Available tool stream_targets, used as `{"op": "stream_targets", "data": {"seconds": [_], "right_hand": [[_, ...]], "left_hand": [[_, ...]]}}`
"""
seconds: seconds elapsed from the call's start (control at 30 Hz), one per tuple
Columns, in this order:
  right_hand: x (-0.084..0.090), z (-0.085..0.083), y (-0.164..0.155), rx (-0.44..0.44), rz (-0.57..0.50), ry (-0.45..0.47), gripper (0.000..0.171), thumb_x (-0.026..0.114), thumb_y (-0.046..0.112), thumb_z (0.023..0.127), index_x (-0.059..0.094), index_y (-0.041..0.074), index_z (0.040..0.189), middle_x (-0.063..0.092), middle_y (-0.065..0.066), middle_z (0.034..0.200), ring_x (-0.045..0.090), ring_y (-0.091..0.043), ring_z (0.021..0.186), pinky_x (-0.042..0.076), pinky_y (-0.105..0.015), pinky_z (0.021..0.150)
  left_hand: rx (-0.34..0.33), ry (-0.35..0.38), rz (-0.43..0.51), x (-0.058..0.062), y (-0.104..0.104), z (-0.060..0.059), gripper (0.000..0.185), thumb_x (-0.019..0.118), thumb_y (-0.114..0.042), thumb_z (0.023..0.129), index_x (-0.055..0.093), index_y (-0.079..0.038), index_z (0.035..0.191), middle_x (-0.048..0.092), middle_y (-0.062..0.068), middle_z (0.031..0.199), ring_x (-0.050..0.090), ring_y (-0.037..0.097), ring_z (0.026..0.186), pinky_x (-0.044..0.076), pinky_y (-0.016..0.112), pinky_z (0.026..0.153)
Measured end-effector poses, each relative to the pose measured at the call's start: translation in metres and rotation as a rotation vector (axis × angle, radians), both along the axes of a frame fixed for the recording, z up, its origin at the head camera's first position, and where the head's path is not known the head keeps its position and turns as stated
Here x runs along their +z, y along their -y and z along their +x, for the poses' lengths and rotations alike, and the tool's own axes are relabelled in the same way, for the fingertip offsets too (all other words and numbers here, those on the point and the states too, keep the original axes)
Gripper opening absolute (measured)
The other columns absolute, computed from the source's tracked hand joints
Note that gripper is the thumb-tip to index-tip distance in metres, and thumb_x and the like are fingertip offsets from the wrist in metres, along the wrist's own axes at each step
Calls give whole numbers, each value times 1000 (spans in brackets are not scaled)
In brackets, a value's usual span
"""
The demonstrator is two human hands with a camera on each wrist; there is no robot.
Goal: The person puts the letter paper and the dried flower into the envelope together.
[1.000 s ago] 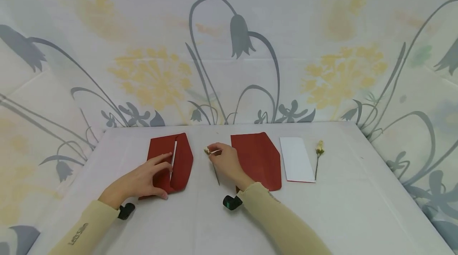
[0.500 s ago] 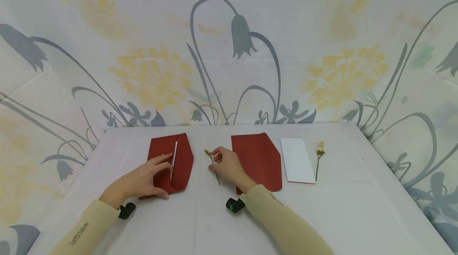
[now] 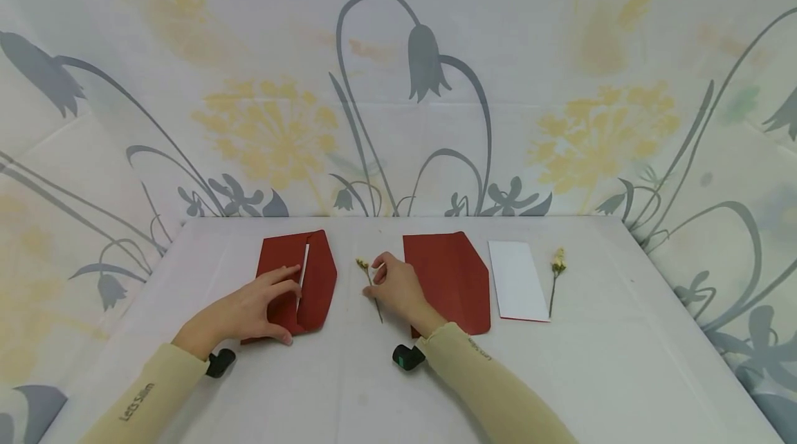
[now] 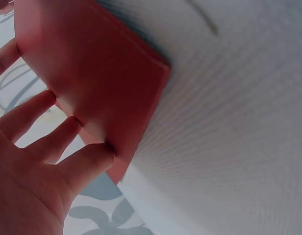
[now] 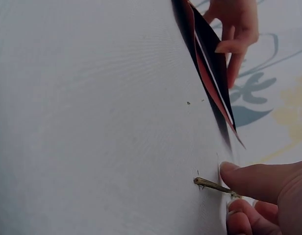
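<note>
My left hand [image 3: 249, 309] rests on a red envelope [image 3: 283, 254] with its flap spread to the right. Its fingers are spread, with fingertips touching the envelope, also seen in the left wrist view. A white card edge [image 3: 303, 271] shows in the envelope's opening. To the right, my right hand [image 3: 401, 288] pinches the thin stem of a small dried flower [image 3: 363, 265] between thumb and fingers. In the right wrist view the cut end of the stem [image 5: 205, 183] points away from the thumb. The flower head is mostly hidden there.
A second red envelope [image 3: 445, 278] lies partly under my right forearm. Right of it are a white card [image 3: 518, 278] with a red lower edge and another dried flower [image 3: 557, 264]. A patterned cloth [image 3: 423, 119] rises behind the white table [image 3: 623, 361].
My right fingers have shifted from beside the flower head down to the stem, leaving the head more exposed. My left hand and the envelope under it stay about the same.
</note>
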State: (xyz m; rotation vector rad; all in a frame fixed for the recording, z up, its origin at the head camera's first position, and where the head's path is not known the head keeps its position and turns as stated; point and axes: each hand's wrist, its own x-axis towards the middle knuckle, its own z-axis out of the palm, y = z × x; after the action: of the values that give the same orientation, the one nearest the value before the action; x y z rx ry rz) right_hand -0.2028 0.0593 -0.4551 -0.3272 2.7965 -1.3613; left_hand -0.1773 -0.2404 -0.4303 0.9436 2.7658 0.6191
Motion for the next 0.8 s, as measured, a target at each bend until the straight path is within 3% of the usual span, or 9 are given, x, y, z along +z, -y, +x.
{"op": "stream_targets", "data": {"seconds": [0.33,0.8], "right_hand": [[-4,1,2,-28,7,-42,23,81,8,80,68,9,99,61,9,71,56,-8,66,49,-27,62],[2,-4,0,-28,24,13,9,72,6,86,72,6,96,63,4,75,57,-12,72,49,-29,66]], "left_hand": [[6,2,-6,0,1,0,62,91,-39,69,60,-18,118,33,19,155,27,47,142,40,59,105],[-15,-15,8,0,1,-2,60,91,-41,69,60,-19,115,34,14,156,27,45,142,40,59,104]]}}
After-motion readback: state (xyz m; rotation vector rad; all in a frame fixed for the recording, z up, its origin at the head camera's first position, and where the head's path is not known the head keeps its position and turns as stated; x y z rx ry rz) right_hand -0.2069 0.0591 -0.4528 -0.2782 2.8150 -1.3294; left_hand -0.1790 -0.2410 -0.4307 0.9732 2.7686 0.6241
